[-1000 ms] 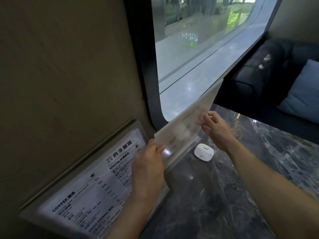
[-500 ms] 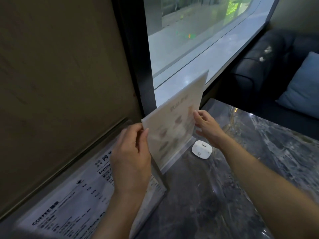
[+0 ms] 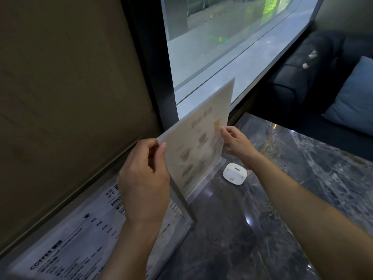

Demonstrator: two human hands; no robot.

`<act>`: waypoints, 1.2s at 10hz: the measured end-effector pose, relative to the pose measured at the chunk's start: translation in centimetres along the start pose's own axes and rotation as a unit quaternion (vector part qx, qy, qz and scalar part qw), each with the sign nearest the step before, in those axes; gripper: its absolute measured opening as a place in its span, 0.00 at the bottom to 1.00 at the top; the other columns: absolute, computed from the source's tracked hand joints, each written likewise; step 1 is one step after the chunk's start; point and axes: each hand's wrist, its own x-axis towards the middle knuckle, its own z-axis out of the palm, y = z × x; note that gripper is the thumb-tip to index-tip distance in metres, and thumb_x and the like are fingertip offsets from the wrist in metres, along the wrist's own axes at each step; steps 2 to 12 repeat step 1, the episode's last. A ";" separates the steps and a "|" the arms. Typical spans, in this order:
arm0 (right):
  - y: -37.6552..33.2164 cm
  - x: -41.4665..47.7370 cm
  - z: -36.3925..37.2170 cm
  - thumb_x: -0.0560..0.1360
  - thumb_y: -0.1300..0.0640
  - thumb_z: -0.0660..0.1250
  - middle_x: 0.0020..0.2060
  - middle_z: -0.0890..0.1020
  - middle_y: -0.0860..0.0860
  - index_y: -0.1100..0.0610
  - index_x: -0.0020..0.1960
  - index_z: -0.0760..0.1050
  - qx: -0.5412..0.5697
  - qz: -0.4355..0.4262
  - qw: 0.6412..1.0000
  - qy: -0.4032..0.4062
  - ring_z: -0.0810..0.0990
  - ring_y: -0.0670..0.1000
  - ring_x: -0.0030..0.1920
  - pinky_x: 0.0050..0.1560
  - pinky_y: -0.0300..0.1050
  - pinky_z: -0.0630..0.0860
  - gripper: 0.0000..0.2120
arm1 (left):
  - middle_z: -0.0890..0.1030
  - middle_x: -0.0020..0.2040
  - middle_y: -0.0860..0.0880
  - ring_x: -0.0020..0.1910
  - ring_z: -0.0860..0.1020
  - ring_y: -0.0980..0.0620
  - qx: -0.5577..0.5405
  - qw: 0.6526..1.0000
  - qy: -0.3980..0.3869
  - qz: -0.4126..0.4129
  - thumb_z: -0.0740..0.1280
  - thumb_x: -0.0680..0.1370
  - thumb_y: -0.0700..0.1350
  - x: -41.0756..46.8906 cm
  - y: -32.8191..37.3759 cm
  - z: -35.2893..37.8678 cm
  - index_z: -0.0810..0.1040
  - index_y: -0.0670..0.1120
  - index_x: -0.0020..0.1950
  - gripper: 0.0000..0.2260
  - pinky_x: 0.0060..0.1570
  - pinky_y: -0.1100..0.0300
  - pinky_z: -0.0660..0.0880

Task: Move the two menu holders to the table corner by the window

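A clear acrylic drinks menu holder [image 3: 198, 142] stands upright on the dark marble table [image 3: 252, 229], close to the window. My left hand [image 3: 144, 178] pinches its near upper edge. My right hand [image 3: 237, 143] grips its far side edge. Its clear base [image 3: 207, 181] rests on the tabletop. A second, larger coffee menu holder [image 3: 80, 239] with black print leans against the wall at the lower left, partly hidden behind my left forearm.
A small white rounded device [image 3: 235, 174] lies on the table just right of the holder's base. The window [image 3: 232, 47] with its dark frame runs along the table's far side. A dark sofa with a blue cushion [image 3: 351, 98] sits beyond the table.
The drinks menu holder has swung from tilted to upright and now stands on its base by the window. My left hand slid up to its near top corner.
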 end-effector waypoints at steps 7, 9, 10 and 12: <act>-0.3 -0.2 0.0 0.75 0.42 0.57 0.46 0.78 0.44 0.52 0.58 0.70 -0.013 -0.008 1.000 0.018 0.79 0.40 0.42 0.27 0.26 0.72 0.18 | 0.79 0.38 0.52 0.37 0.78 0.53 -0.010 1.000 0.010 -0.007 0.63 0.76 0.48 -0.2 0.1 0.0 0.75 0.51 0.46 0.03 0.35 0.52 0.77; -0.3 -0.2 0.0 0.75 0.42 0.57 0.46 0.78 0.44 0.52 0.58 0.70 -0.013 -0.008 1.000 0.018 0.79 0.40 0.42 0.27 0.26 0.72 0.18 | 0.79 0.38 0.52 0.37 0.78 0.53 -0.010 1.000 0.010 -0.007 0.63 0.76 0.48 -0.2 0.1 0.0 0.75 0.51 0.46 0.03 0.35 0.52 0.77; -0.3 -0.2 0.0 0.75 0.42 0.57 0.46 0.78 0.44 0.52 0.58 0.70 -0.013 -0.008 1.000 0.018 0.79 0.40 0.42 0.27 0.26 0.72 0.18 | 0.79 0.38 0.52 0.37 0.78 0.53 -0.010 1.000 0.010 -0.007 0.63 0.76 0.48 -0.2 0.1 0.0 0.75 0.51 0.46 0.03 0.35 0.52 0.77; -0.3 -0.2 0.0 0.75 0.42 0.57 0.46 0.78 0.44 0.52 0.58 0.70 -0.013 -0.008 1.000 0.018 0.79 0.40 0.42 0.27 0.26 0.72 0.18 | 0.79 0.38 0.52 0.37 0.78 0.53 -0.010 1.000 0.010 -0.007 0.63 0.76 0.48 -0.2 0.1 0.0 0.75 0.51 0.46 0.03 0.35 0.52 0.77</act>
